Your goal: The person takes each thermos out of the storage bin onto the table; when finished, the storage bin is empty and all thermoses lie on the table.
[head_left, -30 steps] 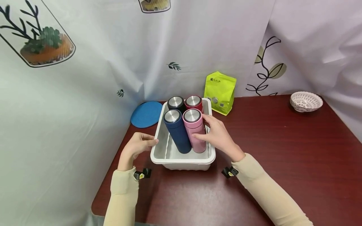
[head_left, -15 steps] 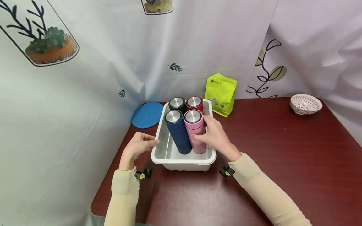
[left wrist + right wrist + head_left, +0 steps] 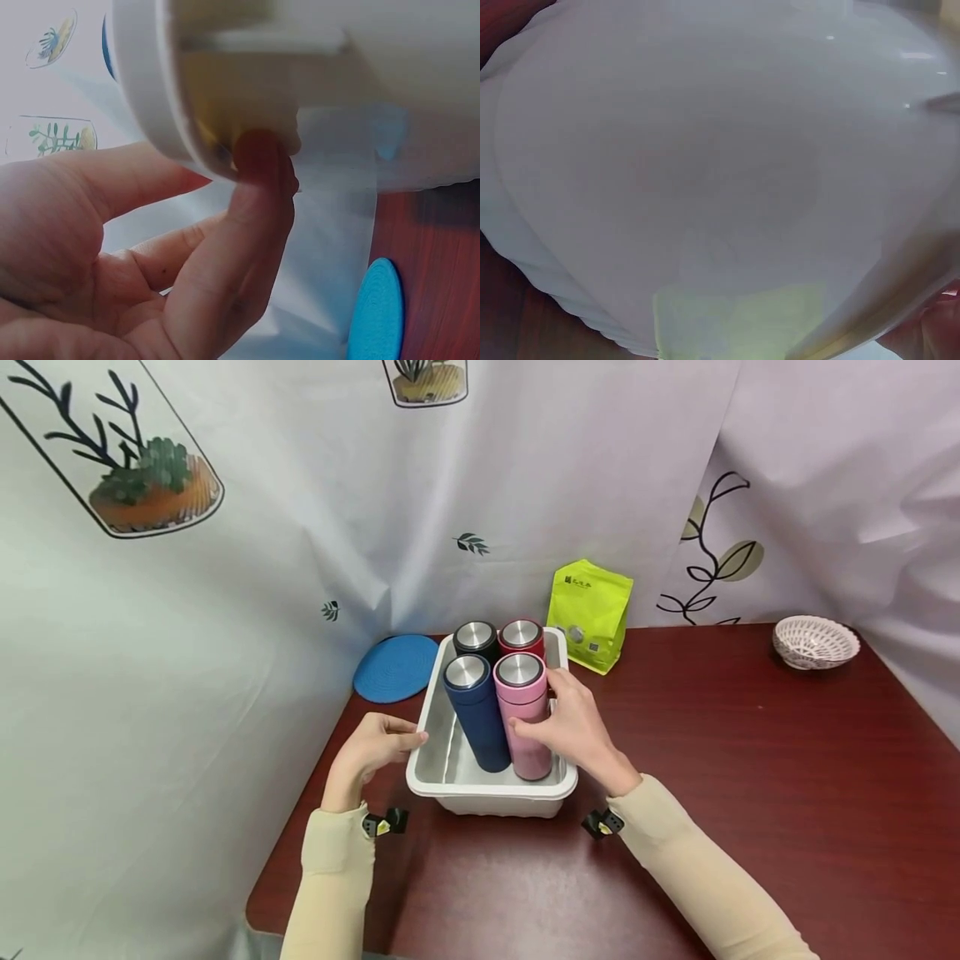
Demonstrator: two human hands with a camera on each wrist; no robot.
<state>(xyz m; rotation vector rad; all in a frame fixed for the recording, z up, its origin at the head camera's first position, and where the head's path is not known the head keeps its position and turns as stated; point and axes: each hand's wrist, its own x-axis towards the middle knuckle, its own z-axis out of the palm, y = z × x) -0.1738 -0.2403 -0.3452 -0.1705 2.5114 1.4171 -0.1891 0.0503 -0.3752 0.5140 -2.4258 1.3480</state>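
Clock on the head view, 12 = far side from the person. White tub (image 3: 491, 791) sits on the dark red table (image 3: 720, 735), holding four lidded bottles, silver tops up.

Right hand (image 3: 573, 722): gripping the pink bottle (image 3: 523, 706) from its 3 o'clock side, thumb across the front, fingers behind. Pink bottle is inside the tub at about 3 o'clock, near that wall. Can't tell whether its base rests on the tub floor.

Left hand (image 3: 375, 746): pinching the tub rim at 9 o'clock, thumb and fingers on the edge; left wrist view agrees.

From the pink bottle: navy bottle (image 3: 476, 714) right beside it at 9, red bottle (image 3: 522, 633) at 12, black bottle (image 3: 475, 635) toward 11. Lower parts of red and black are hidden by the front pair.

From the tub: round blue mat (image 3: 393, 668) at 10, yellow-green pouch (image 3: 588, 614) standing between 1 and 2, white woven basket (image 3: 815, 643) well apart between 2 and 3. White printed curtain (image 3: 570, 460) hangs behind.

Both sleeves cream; a small black device (image 3: 386, 822) at the left wrist, matching unit (image 3: 602, 822) at the right. Right wrist view: mostly pale tub wall, blurry.
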